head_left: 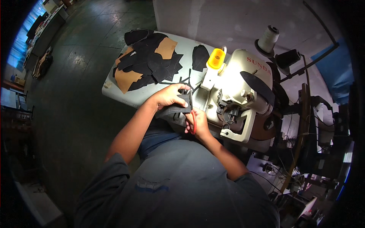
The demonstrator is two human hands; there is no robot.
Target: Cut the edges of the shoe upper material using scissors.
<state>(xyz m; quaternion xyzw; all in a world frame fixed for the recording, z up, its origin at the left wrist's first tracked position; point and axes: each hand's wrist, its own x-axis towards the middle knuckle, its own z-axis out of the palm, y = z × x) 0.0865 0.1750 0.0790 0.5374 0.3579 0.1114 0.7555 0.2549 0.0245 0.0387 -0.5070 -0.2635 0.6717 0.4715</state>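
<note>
My left hand [167,96] pinches a black piece of fabric or leather [172,110] at the front edge of the white table [131,98]. The thumb presses on top of the piece. Just to its right, my right hand [200,120] is closed round the handle of a pair of red-handled scissors [194,124]. The scissor blades point away from me along the right edge of the black piece; whether they are open is too small to tell. Thin black strips [184,80] lie on the table just beyond my hands.
A cream sewing machine [243,62] with a yellow lamp [216,59] stands right of my hands. Black and tan cut pieces [146,60] are heaped at the far left of the table. A white thread cone [268,39] and a black one [288,59] stand behind the machine.
</note>
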